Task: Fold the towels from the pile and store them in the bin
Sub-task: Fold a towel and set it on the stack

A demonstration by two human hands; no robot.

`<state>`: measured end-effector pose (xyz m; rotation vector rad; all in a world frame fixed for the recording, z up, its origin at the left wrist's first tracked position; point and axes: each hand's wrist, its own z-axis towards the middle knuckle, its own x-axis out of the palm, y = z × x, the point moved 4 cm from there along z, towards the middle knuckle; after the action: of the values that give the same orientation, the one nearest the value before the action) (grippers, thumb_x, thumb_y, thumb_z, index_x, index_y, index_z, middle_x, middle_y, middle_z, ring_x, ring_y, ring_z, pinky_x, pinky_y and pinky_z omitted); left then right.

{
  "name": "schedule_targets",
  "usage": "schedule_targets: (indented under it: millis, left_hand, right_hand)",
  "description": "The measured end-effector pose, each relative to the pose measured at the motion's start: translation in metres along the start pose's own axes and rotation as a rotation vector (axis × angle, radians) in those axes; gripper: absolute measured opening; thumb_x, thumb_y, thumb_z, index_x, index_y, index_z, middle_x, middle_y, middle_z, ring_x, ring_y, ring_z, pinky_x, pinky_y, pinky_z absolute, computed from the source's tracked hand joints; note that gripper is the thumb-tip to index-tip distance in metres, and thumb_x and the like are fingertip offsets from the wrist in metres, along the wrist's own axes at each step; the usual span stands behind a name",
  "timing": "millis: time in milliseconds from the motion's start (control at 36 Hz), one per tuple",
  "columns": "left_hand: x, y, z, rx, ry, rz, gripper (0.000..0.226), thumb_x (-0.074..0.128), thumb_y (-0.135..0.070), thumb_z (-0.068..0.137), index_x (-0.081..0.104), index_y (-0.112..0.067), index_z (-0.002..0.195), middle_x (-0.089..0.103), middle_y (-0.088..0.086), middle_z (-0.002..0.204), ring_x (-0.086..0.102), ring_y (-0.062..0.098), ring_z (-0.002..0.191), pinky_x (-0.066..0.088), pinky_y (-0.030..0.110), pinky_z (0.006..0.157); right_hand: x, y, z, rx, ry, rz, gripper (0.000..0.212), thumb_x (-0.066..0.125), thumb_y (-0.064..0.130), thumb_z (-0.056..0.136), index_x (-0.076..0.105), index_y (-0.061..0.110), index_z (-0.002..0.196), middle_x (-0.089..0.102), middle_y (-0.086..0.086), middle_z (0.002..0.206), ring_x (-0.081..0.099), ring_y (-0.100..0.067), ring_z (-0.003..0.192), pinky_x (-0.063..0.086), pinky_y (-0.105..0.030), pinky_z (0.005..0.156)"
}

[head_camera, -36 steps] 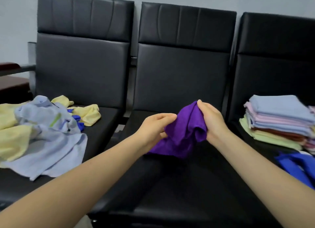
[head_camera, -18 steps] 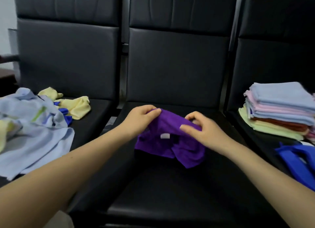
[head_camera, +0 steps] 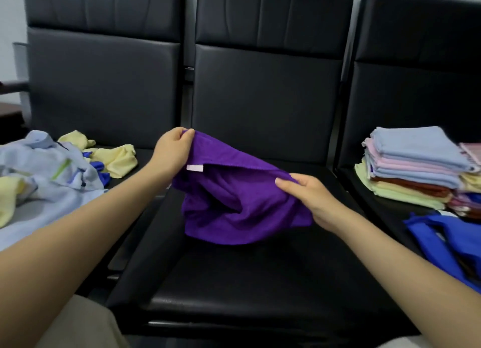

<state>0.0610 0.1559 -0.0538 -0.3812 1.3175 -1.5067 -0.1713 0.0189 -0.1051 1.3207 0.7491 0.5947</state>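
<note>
A purple towel (head_camera: pixel 234 201) with a small white label hangs crumpled over the middle black seat (head_camera: pixel 260 282). My left hand (head_camera: pixel 173 152) pinches its upper left edge. My right hand (head_camera: pixel 309 199) pinches the edge on the right, a little lower. The towel's top edge stretches between both hands and its lower part rests on the seat. A loose pile of pale blue and yellow towels (head_camera: pixel 46 181) lies on the left seat. A stack of folded towels (head_camera: pixel 413 165) sits on the right seat.
A blue fabric bag (head_camera: pixel 447 241) lies on the right seat in front of the folded stack. Three black chair backs stand behind the seats. A knee in beige cloth (head_camera: pixel 78 324) shows at the bottom left.
My hands have moved apart, spreading the bunched purple towel along its top edge. The left hand rose and the right hand shifted right and down.
</note>
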Motion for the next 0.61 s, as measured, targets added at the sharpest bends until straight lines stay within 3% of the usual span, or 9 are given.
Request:
schedule_targets:
  millis: [56, 111, 194, 278, 361, 472, 611]
  left_hand:
    - [-0.007, -0.005, -0.002, -0.062, 0.002, -0.114, 0.027, 0.044, -0.027, 0.101, 0.061, -0.01, 0.089, 0.057, 0.006, 0.083, 0.051, 0.017, 0.079, 0.041, 0.031, 0.072]
    - [-0.009, -0.009, -0.004, -0.206, 0.02, -0.375, 0.027, 0.048, -0.026, 0.1, 0.058, -0.014, 0.079, 0.056, 0.004, 0.074, 0.053, 0.017, 0.068, 0.043, 0.029, 0.064]
    - [-0.008, -0.025, -0.017, -0.405, 0.2, -0.755, 0.025, 0.048, -0.024, 0.101, 0.056, -0.016, 0.079, 0.06, -0.003, 0.062, 0.056, 0.011, 0.055, 0.049, 0.021, 0.057]
    - [-0.007, -0.045, -0.023, -0.375, 0.404, -0.898, 0.027, 0.04, -0.017, 0.102, 0.054, -0.013, 0.079, 0.058, -0.001, 0.065, 0.057, 0.011, 0.057, 0.051, 0.02, 0.059]
    - [-0.005, -0.054, -0.028, -0.328, 0.467, -0.883, 0.034, 0.034, -0.007, 0.1, 0.049, -0.009, 0.069, 0.053, 0.0, 0.05, 0.053, 0.009, 0.044, 0.046, 0.015, 0.05]
    - [0.009, -0.033, -0.028, -0.434, 0.547, -0.763, 0.033, 0.039, -0.013, 0.1, 0.052, -0.012, 0.07, 0.057, 0.0, 0.052, 0.055, 0.011, 0.046, 0.048, 0.017, 0.05]
    - [0.03, 0.04, -0.017, -0.494, 0.4, -0.321, 0.029, 0.044, -0.005, 0.097, 0.056, -0.01, 0.071, 0.059, 0.007, 0.054, 0.056, 0.018, 0.043, 0.045, 0.021, 0.043]
  right_hand:
    - [-0.003, 0.012, -0.003, -0.025, -0.056, 0.141, 0.025, 0.069, 0.027, 0.077, 0.072, 0.01, 0.095, 0.075, -0.007, 0.089, 0.069, -0.016, 0.08, 0.055, -0.026, 0.077]
    - [-0.007, 0.025, -0.004, -0.063, -0.11, 0.252, 0.028, 0.067, 0.027, 0.076, 0.07, 0.008, 0.097, 0.075, -0.005, 0.088, 0.07, -0.014, 0.078, 0.056, -0.023, 0.075]
    - [-0.011, 0.045, -0.01, -0.07, -0.144, 0.413, 0.028, 0.066, 0.027, 0.077, 0.069, 0.008, 0.097, 0.075, -0.006, 0.086, 0.071, -0.015, 0.077, 0.058, -0.024, 0.073]
    - [-0.017, 0.056, -0.015, -0.023, -0.122, 0.536, 0.031, 0.069, 0.034, 0.073, 0.07, 0.012, 0.095, 0.075, -0.006, 0.088, 0.072, -0.018, 0.079, 0.059, -0.027, 0.074]
    - [-0.02, 0.06, -0.019, 0.018, -0.075, 0.578, 0.038, 0.076, 0.037, 0.065, 0.071, 0.014, 0.096, 0.073, -0.005, 0.088, 0.071, -0.018, 0.078, 0.059, -0.027, 0.071]
    - [-0.028, 0.042, -0.017, 0.145, -0.085, 0.499, 0.032, 0.075, 0.035, 0.067, 0.071, 0.013, 0.09, 0.073, -0.005, 0.082, 0.07, -0.017, 0.071, 0.059, -0.025, 0.068]
    - [-0.046, -0.017, -0.008, 0.336, -0.263, 0.174, 0.024, 0.074, 0.031, 0.08, 0.071, 0.01, 0.09, 0.075, -0.007, 0.08, 0.069, -0.021, 0.079, 0.053, -0.034, 0.087]
